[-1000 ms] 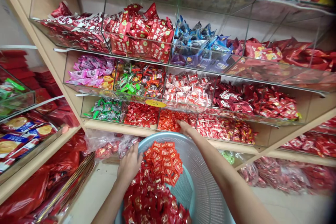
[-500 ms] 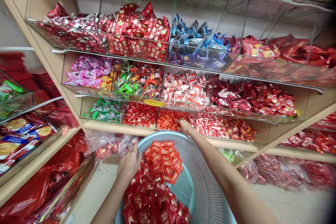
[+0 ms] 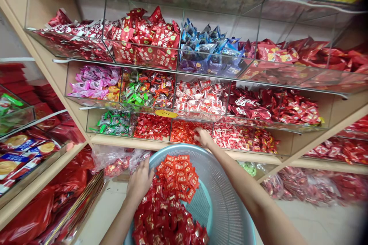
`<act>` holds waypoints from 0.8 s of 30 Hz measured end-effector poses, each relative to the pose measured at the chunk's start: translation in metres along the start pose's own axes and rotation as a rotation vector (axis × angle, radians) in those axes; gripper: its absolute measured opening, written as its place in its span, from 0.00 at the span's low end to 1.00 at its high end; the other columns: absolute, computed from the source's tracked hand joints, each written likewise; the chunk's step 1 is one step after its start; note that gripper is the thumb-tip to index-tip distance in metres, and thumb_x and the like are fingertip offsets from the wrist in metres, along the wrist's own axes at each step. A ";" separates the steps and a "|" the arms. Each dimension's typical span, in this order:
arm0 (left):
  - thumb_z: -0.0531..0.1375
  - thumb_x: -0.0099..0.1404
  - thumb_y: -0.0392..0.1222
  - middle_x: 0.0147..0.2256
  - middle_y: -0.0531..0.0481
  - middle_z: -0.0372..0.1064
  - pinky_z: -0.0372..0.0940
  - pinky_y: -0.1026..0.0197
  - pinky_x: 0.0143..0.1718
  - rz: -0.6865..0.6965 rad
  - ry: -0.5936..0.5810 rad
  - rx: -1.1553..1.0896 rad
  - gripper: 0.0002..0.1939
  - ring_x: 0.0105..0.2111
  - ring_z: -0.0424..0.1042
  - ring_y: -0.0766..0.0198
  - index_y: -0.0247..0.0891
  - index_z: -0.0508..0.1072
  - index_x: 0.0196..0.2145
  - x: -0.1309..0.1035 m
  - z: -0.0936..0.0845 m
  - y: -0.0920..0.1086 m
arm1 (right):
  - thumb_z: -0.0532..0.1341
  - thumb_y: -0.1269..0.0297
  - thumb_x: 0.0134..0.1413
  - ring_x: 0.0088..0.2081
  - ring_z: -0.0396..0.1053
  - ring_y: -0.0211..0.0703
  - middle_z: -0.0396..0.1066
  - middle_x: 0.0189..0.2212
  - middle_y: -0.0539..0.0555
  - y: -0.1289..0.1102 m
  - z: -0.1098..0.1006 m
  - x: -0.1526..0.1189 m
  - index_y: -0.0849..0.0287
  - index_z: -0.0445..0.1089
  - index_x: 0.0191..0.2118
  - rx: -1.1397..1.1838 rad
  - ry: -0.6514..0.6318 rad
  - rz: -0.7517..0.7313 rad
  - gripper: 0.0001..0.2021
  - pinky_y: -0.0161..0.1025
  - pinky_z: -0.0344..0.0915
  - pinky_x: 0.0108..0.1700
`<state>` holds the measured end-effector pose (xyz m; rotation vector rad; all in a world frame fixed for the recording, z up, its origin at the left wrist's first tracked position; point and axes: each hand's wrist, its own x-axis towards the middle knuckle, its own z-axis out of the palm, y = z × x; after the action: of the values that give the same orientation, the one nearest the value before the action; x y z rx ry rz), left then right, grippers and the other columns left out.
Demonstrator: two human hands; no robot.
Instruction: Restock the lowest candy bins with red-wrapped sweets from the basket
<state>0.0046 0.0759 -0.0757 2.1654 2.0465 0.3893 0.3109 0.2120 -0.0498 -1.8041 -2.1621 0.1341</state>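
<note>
A light blue plastic basket [image 3: 230, 183] with mesh sides is in front of me. My left hand [image 3: 140, 180] grips its left rim, thumb toward the inside. In the basket, small orange-red candy packets [image 3: 179, 176] lie beside a larger heap of dark red wrapped candies [image 3: 169, 218]. My right hand [image 3: 203, 137] reaches over the far rim into a bottom-row compartment of orange-red candies [image 3: 182, 132]. Its fingers are curled down against those candies, and whatever is between them is hidden.
Clear-fronted compartments hold green-wrapped candies [image 3: 113, 122], red-and-white candies [image 3: 230, 136] and blue packets [image 3: 211, 46]. A yellow price tag [image 3: 166, 113] sits above the bottom row. Plastic bags of candy [image 3: 120, 162] lie below the wooden shelf edge [image 3: 126, 142]. Another shelf with blue-and-red packages [image 3: 23, 157] stands left.
My right hand has shifted slightly among the orange-red candies, and its fingers look more curled. My left hand stays on the basket rim. The view has shifted slightly.
</note>
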 end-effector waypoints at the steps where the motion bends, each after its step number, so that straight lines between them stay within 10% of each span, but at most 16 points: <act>1: 0.43 0.64 0.45 0.49 0.39 0.63 0.61 0.57 0.40 0.002 0.001 0.002 0.24 0.42 0.67 0.57 0.33 0.54 0.56 0.000 0.001 0.000 | 0.53 0.69 0.49 0.41 0.65 0.41 0.67 0.43 0.57 0.000 -0.003 -0.001 0.60 0.65 0.44 0.036 0.038 -0.012 0.14 0.33 0.57 0.42; 14: 0.42 0.64 0.45 0.48 0.38 0.63 0.62 0.57 0.40 0.001 -0.009 0.038 0.25 0.42 0.68 0.56 0.33 0.53 0.57 0.000 0.001 0.000 | 0.53 0.69 0.48 0.33 0.65 0.37 0.68 0.34 0.52 -0.028 -0.019 -0.029 0.60 0.67 0.36 0.412 0.222 -0.116 0.09 0.34 0.60 0.37; 24: 0.42 0.64 0.45 0.49 0.38 0.63 0.62 0.57 0.39 -0.009 -0.015 0.044 0.25 0.41 0.69 0.56 0.33 0.54 0.56 0.000 -0.001 0.001 | 0.52 0.70 0.53 0.38 0.61 0.41 0.64 0.35 0.53 -0.062 0.003 -0.084 0.57 0.65 0.38 0.127 0.005 -0.409 0.08 0.37 0.58 0.41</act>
<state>0.0057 0.0754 -0.0748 2.1766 2.0746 0.3294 0.2639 0.1188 -0.0509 -1.2623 -2.4064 0.1655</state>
